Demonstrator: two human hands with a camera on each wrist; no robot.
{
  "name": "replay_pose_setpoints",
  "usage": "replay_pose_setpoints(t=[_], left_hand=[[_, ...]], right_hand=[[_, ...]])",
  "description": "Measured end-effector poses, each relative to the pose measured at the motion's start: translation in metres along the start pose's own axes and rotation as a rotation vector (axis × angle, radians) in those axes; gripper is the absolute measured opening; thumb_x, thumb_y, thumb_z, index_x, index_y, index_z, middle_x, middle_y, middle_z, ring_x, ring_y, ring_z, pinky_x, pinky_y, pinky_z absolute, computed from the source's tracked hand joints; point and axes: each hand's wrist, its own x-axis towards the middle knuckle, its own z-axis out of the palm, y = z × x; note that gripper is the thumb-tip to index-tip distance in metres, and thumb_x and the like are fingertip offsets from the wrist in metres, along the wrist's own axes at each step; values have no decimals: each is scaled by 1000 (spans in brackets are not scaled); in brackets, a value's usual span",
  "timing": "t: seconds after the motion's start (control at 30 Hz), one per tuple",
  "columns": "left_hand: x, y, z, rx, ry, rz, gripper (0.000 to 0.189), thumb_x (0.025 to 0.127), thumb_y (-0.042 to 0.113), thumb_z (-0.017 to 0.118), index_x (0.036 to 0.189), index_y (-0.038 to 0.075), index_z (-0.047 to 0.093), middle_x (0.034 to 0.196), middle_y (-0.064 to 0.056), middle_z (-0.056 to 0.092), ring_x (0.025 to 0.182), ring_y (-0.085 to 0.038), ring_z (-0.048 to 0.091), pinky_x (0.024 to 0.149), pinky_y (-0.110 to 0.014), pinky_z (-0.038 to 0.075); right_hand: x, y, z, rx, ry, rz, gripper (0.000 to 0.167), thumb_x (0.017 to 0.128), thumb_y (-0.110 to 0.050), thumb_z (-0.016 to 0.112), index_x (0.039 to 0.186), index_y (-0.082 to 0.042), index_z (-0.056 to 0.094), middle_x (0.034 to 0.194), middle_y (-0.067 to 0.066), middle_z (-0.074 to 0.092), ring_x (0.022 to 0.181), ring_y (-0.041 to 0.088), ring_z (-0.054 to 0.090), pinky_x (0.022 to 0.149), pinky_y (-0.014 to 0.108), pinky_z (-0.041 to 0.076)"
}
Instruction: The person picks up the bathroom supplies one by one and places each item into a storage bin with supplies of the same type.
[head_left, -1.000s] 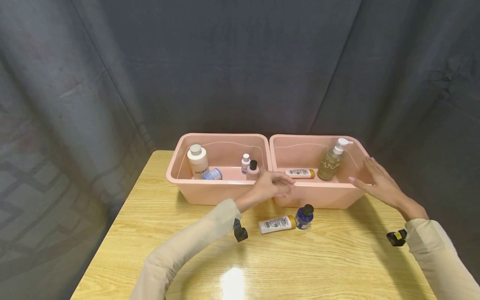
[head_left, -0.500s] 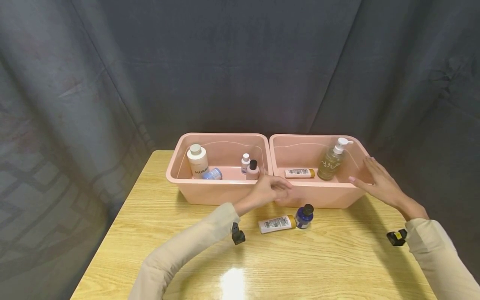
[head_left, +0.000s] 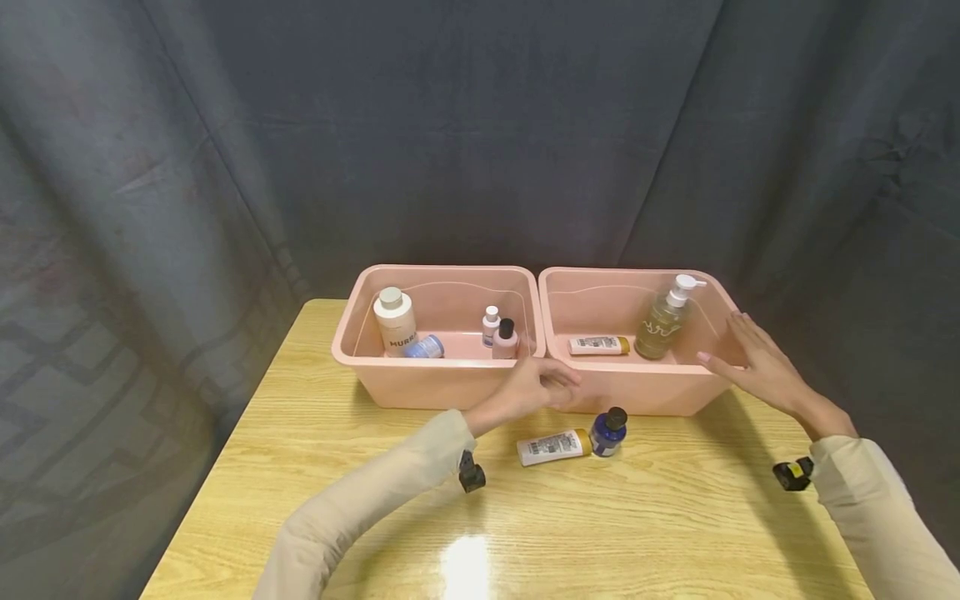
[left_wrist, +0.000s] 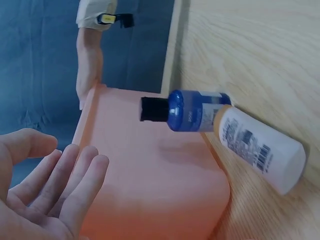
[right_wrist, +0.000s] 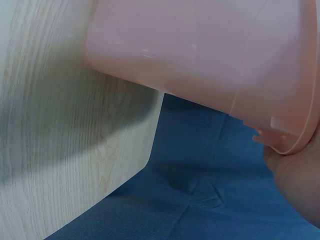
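My left hand [head_left: 534, 387] hovers in front of the bins' front walls with fingers loosely bent and nothing in them. The left wrist view shows the same hand [left_wrist: 55, 190] apart from the blue bottle [left_wrist: 192, 110] with a black cap and the white tube [left_wrist: 262, 150] with an orange-gold cap. Both lie close together there; in the head view the blue bottle [head_left: 608, 432] and tube [head_left: 553, 447] are on the table before the right pink bin [head_left: 637, 392]. My right hand [head_left: 768, 375] rests on that bin's right rim, fingers extended; the right wrist view shows only part of it.
The left pink bin [head_left: 420, 383] holds a large white bottle [head_left: 396, 323], a blue container [head_left: 425, 347], a small white bottle [head_left: 491, 327] and a pink bottle [head_left: 505, 342]. Inside the right bin are a pump bottle [head_left: 660, 329] and another white tube [head_left: 598, 346]. A dark curtain [head_left: 480, 133] hangs behind.
My left hand has drawn back slightly to the left and down, away from the right bin's rim. The right hand and the bottles have stayed in place.
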Motion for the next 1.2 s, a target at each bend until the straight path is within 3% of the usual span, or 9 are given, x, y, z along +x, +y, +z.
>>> replay_pose_setpoints(t=[0.27, 0.7, 0.83, 1.2], left_hand=[[-5, -8, 3, 107, 1, -24, 21, 87, 10, 77, 107, 7, 74, 100, 0, 73, 82, -6, 64, 74, -19, 52], [-8, -28, 6, 207, -17, -30, 21, 86, 9, 77, 106, 6, 75, 102, -4, 74, 88, -12, 68, 79, -20, 53], [-9, -34, 6, 246, -38, -60, 25, 86, 11, 77, 110, 7, 74, 100, -1, 74, 86, -10, 68, 77, -19, 53], [-11, -53, 6, 243, -82, -119, 29, 83, 4, 77, 112, 0, 72, 94, -3, 75, 81, -12, 70, 75, -21, 54]], right_hand=[[1, 2, 0, -15, -2, -9, 94, 96, -40, 60, 156, 2, 1, 162, 25, -6, 147, 44, -10, 111, 69, -5], [1, 1, 1, -12, 2, -18, 93, 97, -39, 61, 156, 1, 2, 162, 24, -6, 147, 44, -9, 111, 70, -5], [1, 1, 1, -14, 4, -21, 93, 96, -38, 61, 156, 2, 2, 162, 25, -5, 147, 44, -9, 111, 69, -5], [1, 2, 0, -4, 9, -14, 93, 96, -40, 61, 157, 0, 2, 162, 23, -5, 148, 42, -9, 112, 68, -5]])
